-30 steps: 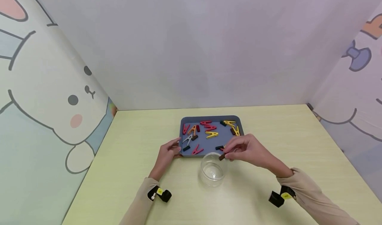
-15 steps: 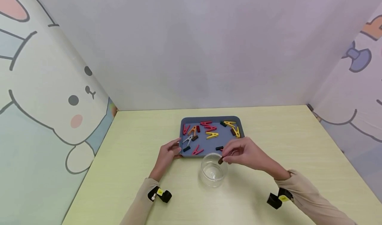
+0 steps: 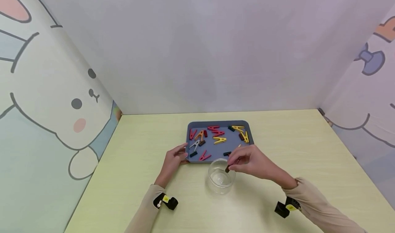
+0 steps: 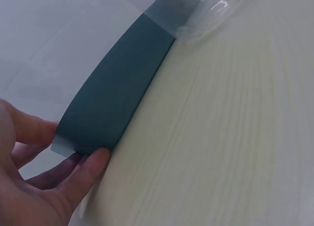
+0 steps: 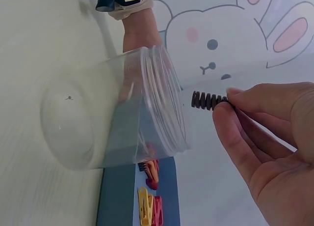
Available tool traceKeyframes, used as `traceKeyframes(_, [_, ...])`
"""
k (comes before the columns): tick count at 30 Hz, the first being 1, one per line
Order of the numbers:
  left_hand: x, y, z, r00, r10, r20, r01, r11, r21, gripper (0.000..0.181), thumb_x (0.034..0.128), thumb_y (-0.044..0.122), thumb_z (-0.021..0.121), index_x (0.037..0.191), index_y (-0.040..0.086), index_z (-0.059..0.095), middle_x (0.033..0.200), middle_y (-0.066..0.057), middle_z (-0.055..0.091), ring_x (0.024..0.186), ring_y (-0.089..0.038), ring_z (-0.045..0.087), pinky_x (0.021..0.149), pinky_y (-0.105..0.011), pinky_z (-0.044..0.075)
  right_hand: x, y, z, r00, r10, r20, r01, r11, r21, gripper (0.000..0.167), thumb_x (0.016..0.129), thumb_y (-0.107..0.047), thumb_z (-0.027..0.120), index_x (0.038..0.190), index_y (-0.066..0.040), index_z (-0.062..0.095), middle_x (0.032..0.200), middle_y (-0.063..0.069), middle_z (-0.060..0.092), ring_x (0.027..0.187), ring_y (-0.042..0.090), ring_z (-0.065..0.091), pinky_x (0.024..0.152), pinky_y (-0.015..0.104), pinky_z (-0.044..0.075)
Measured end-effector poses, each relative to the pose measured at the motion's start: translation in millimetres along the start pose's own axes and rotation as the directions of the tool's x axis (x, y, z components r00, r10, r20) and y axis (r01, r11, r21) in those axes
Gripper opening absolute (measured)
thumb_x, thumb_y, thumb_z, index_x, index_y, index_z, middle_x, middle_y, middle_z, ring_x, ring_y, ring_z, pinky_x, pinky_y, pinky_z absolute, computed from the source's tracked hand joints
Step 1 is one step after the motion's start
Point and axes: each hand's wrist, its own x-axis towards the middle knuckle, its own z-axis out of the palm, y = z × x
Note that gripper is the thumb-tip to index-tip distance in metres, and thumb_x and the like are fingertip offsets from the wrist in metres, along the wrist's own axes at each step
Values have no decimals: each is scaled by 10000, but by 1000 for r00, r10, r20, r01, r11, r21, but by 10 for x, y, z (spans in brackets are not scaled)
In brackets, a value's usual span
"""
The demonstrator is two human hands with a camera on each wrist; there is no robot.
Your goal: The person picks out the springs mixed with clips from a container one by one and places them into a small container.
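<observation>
My right hand pinches a dark brown coil spring between thumb and fingertips. One end of the spring sticks out toward the mouth of a clear plastic jar, just above the rim and apart from it. The jar stands upright in front of a blue-grey tray. At the tray's near left corner my left hand grips the edge, its thumb low against the wall. Inside the tray lie red clips, yellow clips, an orange clip, a grey clip and several short springs.
The pale wooden table extends around the tray and jar. Behind it rises a plain light wall, and cartoon-printed panels flank both sides. Part of the tray near the right hand is hidden.
My right hand has moved slightly left and toward me, bringing the spring over the jar's mouth. The left hand, tray and jar stay in place.
</observation>
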Motion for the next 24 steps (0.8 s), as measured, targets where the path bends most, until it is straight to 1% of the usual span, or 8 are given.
traceKeyframes(3, [3, -10, 0, 1000, 4, -3, -4, 1000, 6, 456, 894, -30, 559, 1346, -17, 504, 1209, -294, 521, 1040, -390, 560, 815, -463, 545, 0, 3, 17, 1000, 19, 1, -19, 1000, -19, 91, 818, -132, 744, 904, -103, 746, 931, 15, 671, 833, 161, 594, 634, 289, 564])
traceKeyframes(9, [14, -26, -5, 1000, 6, 1, -6, 1000, 17, 458, 895, -30, 552, 1350, -25, 496, 1208, -294, 521, 1037, -382, 564, 808, -457, 549, 1, 1, 38, 1000, 18, 4, -18, 999, -46, 94, 820, -123, 741, 905, -83, 744, 923, 1, 673, 814, 150, 599, 626, 291, 567])
traceKeyframes(13, [89, -148, -27, 1000, 3, 0, -3, 1000, -4, 461, 896, -25, 562, 1353, -12, 498, 1210, -283, 526, 1043, -385, 563, 797, -454, 553, 3, 7, 49, 1000, 21, 2, -21, 999, -50, 95, 821, -127, 741, 906, -85, 744, 919, -10, 671, 817, 151, 598, 629, 291, 568])
traceKeyframes(16, [141, -241, -37, 1000, -2, -13, 2, 1000, -14, 458, 897, -12, 576, 1350, 24, 517, 1209, -257, 538, 1039, -366, 571, 783, -430, 562, 2, 5, 59, 1000, 30, 4, -30, 998, -50, 108, 820, -131, 742, 912, -74, 742, 919, -10, 671, 818, 148, 605, 639, 291, 570])
traceKeyframes(21, [152, -277, -27, 999, 15, -39, -14, 1000, 11, 441, 899, 7, 581, 1336, 57, 545, 1181, -213, 560, 1001, -308, 591, 747, -382, 574, -2, -6, 71, 999, 38, 13, -37, 998, -55, 115, 820, -140, 742, 915, -75, 741, 917, -1, 676, 769, 135, 629, 634, 291, 571])
traceKeyframes(24, [145, -282, -22, 999, 19, -49, -19, 1000, 17, 438, 896, 13, 583, 1329, 67, 555, 1166, -193, 569, 985, -286, 597, 734, -370, 576, 4, -11, 81, 999, 32, 18, -31, 999, -44, 117, 826, -147, 738, 921, -79, 737, 921, 41, 678, 726, 134, 641, 613, 295, 572])
